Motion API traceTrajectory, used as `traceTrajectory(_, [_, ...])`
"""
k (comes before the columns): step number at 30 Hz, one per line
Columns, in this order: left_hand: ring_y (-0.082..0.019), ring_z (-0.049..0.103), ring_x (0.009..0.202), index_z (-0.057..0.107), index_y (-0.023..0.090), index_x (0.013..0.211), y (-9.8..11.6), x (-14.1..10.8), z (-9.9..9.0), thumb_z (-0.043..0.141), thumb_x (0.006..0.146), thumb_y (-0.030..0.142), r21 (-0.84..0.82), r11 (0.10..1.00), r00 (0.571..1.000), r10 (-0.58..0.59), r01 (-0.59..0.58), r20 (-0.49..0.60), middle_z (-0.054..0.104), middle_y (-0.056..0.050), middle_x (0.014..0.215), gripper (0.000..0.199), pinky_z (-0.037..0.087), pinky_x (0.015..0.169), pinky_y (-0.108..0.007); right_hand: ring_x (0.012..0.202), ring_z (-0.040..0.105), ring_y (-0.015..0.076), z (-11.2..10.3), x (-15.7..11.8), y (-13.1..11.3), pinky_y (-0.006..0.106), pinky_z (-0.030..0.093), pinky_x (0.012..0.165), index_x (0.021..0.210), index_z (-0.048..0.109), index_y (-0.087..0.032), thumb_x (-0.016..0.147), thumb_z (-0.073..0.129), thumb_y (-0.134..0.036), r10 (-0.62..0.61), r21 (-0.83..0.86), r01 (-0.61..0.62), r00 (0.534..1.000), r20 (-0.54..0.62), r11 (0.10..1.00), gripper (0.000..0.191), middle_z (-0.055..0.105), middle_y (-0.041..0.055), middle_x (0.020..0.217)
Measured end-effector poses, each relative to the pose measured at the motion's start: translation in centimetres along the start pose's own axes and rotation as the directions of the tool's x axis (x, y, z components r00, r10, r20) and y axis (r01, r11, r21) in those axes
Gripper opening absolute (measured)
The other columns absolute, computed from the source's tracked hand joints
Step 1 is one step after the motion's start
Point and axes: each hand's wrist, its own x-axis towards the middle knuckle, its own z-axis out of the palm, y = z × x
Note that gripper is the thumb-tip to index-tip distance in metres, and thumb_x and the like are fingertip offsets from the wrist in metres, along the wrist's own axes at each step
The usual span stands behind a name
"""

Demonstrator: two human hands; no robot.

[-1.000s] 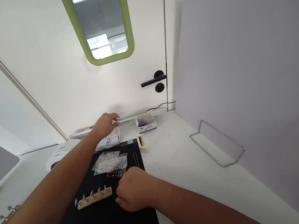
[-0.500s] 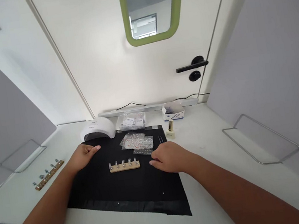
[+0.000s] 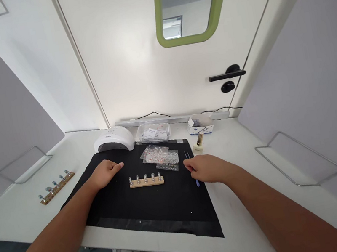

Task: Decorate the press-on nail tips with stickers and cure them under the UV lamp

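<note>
My right hand (image 3: 205,168) is closed over the middle of a pair of tweezers (image 3: 197,183) at the right edge of the black mat (image 3: 155,206). The two prongs show beyond my fingers and a blue end shows below; the middle is hidden. At the mat's left side, my left hand (image 3: 104,173) has its fingers curled in and its thumb forward, with nothing seen in it. Between the hands lies a wooden strip (image 3: 147,182) bearing several nail tips on small metal posts. Behind it, clear sheets of nail stickers (image 3: 162,157) overlap.
A white nail lamp (image 3: 113,139) stands at the back left, beside a clear tub (image 3: 154,133) of packets. To the right are a polish bottle (image 3: 198,144) and a small open box (image 3: 201,126). Another strip of nail tips (image 3: 57,188) lies far left. Wire frame (image 3: 298,158) stands right.
The camera view has shifted, so things sit further right. My right hand has moved onto the tweezers, whose blue end now shows below it. My left hand keeps its curled shape.
</note>
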Motion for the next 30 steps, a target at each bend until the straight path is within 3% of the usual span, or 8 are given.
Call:
traceTrajectory(9, [-0.011, 0.028, 0.054, 0.028, 0.021, 0.064, -0.8, 0.1, -0.4, 0.055, 0.081, 0.046, 0.014, 0.999, 0.993, 0.035, -0.033, -0.117, 0.027, 0.006, 0.059, 0.041, 0.023, 0.054, -0.026, 0.066, 0.057, 0.0173, 0.4, 0.4, 1.0, 0.026, 0.029, 0.054, 0.097, 0.053, -0.026, 0.078, 0.047, -0.014, 0.040, 0.007, -0.041, 0.997, 0.059, 0.999, 0.023, 0.063, 0.0018, 0.080])
traceTrajectory(16, [-0.012, 0.029, 0.055, 0.029, 0.021, 0.068, -1.9, 0.8, -0.4, 0.051, 0.085, 0.049, 0.019, 1.000, 0.994, -0.011, 0.013, -0.108, 0.028, 0.006, 0.059, 0.040, 0.026, 0.054, -0.025, 0.073, 0.059, 0.0189, 0.7, 0.7, 1.6, 0.026, 0.029, 0.056, 0.093, 0.059, -0.026, 0.079, 0.045, -0.012, 0.046, -0.013, -0.046, 0.998, 0.035, 0.999, 0.024, 0.067, 0.0033, 0.086])
traceTrajectory(24, [-0.013, 0.032, 0.058, 0.035, 0.020, 0.068, -3.7, 1.0, -1.1, 0.049, 0.088, 0.056, 0.008, 0.999, 0.999, -0.049, 0.049, -0.001, 0.030, 0.005, 0.063, 0.043, 0.028, 0.055, -0.025, 0.078, 0.062, 0.0190, 0.5, 0.6, 1.4, 0.026, 0.030, 0.058, 0.094, 0.061, -0.026, 0.083, 0.041, -0.008, 0.044, -0.036, -0.044, 0.999, 0.012, 0.998, 0.029, 0.068, 0.0047, 0.089])
traceTrajectory(27, [-0.013, 0.035, 0.060, 0.042, 0.020, 0.071, -2.9, 0.5, -1.2, 0.048, 0.089, 0.054, 0.008, 0.999, 0.998, -0.038, 0.038, 0.051, 0.035, 0.004, 0.065, 0.039, 0.029, 0.056, -0.025, 0.075, 0.061, 0.0181, 0.5, 0.7, 1.2, 0.026, 0.030, 0.058, 0.093, 0.060, -0.025, 0.082, 0.042, -0.008, 0.045, -0.042, -0.045, 0.999, 0.014, 0.998, 0.028, 0.068, 0.0044, 0.087])
traceTrajectory(30, [-0.014, 0.041, 0.063, 0.053, 0.020, 0.078, -1.0, -0.2, -1.2, 0.049, 0.089, 0.048, -0.001, 1.000, 0.979, 0.017, -0.017, 0.203, 0.044, 0.003, 0.069, 0.030, 0.034, 0.060, -0.025, 0.073, 0.060, 0.0179, 0.6, 0.8, 1.1, 0.026, 0.030, 0.057, 0.092, 0.059, -0.025, 0.082, 0.041, -0.008, 0.038, -0.044, -0.037, 0.999, 0.009, 0.998, 0.027, 0.068, 0.0035, 0.084])
